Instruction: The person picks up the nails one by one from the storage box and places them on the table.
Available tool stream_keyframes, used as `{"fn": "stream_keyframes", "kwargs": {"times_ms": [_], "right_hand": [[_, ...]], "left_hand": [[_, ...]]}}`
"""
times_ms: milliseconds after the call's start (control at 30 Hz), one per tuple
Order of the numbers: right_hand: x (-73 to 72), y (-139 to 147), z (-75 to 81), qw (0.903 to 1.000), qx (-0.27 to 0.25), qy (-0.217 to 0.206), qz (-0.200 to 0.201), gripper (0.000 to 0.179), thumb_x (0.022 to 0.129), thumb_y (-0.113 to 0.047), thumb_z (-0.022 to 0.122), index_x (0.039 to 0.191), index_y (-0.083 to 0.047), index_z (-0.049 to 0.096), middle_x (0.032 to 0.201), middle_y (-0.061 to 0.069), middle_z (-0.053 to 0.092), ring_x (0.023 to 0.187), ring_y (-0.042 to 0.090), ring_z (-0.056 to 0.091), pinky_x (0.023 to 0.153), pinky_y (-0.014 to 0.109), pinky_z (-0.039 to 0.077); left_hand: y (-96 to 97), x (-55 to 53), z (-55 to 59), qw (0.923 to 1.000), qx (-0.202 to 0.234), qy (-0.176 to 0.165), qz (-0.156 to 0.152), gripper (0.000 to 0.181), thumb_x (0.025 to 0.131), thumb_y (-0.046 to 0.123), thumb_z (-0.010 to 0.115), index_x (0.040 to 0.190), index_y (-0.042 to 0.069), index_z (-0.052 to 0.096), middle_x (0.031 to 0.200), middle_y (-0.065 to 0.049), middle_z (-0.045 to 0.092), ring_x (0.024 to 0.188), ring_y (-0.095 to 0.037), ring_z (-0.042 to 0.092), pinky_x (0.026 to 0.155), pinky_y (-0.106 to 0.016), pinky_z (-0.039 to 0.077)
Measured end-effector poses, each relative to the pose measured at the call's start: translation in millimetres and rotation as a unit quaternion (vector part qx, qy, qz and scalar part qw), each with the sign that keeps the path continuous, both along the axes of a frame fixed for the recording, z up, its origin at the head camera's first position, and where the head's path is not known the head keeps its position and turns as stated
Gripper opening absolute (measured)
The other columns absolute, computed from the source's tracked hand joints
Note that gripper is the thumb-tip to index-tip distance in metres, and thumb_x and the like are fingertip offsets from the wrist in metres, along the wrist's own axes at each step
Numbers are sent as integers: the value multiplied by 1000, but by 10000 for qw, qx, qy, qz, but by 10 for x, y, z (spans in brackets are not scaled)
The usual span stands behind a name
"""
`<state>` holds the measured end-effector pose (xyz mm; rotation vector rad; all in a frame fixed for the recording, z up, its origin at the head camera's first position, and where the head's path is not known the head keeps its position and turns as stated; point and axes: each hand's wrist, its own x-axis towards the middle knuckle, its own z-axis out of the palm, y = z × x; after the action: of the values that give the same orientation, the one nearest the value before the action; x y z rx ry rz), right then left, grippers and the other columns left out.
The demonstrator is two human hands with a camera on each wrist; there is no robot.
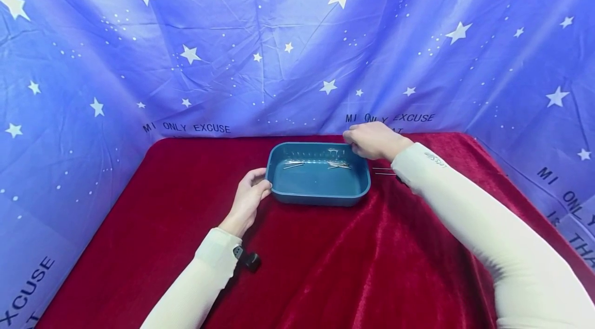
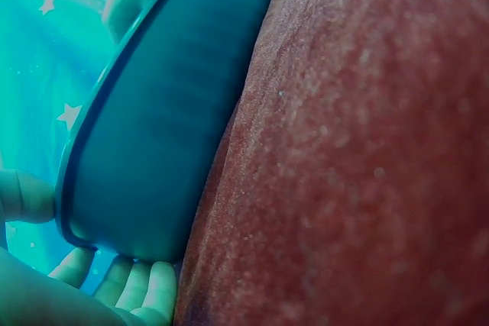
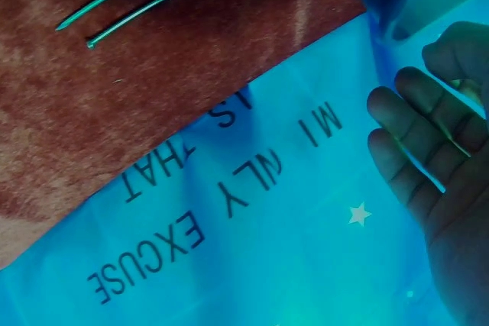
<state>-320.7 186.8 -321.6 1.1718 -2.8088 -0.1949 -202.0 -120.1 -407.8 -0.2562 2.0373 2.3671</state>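
A blue rectangular tray (image 1: 316, 199) sits on the red cloth, with several thin silver nails (image 1: 339, 165) lying in it in two loose groups. My left hand (image 1: 248, 194) holds the tray's left end. In the left wrist view, the thumb is by the rim and the fingers (image 2: 159, 288) lie against the outer wall. My right hand (image 1: 374, 140) is at the tray's back right corner, its fingers bent. What its thumb and forefinger hold, if anything, is hidden. Two more nails (image 3: 149, 11) lie side by side on the cloth, beneath the right forearm in the head view.
Red velvety cloth (image 1: 176, 246) covers the table, with folds at the front right. A blue curtain (image 1: 260, 86) with stars and lettering hangs behind and at both sides, close to the table's back edge. A small black device (image 1: 251, 261) is attached at my left wrist.
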Motion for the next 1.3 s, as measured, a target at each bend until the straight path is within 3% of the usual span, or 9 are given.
{"fn": "stream_keyframes", "kwargs": {"times_ms": [400,1300], "right_hand": [[-7,-275,26,9998,64,-41,179,9,80,-9,60,82,-17,55,78,-2,54,73,21,58,68,43,52],[1,-834,-11,9984,20,-181,537,10,81,-6,56,83,-16,56,78,-1,52,72,19,54,68,40,50]], "left_hand": [[-6,1,0,10000,74,32,-21,46,82,-4,52,128,-5,49,123,-24,55,103,-29,58,97,-40,46],[-1,-7,-27,9999,12,133,39,46,80,-5,51,126,-5,51,121,-25,56,100,-28,59,92,-36,50]]}}
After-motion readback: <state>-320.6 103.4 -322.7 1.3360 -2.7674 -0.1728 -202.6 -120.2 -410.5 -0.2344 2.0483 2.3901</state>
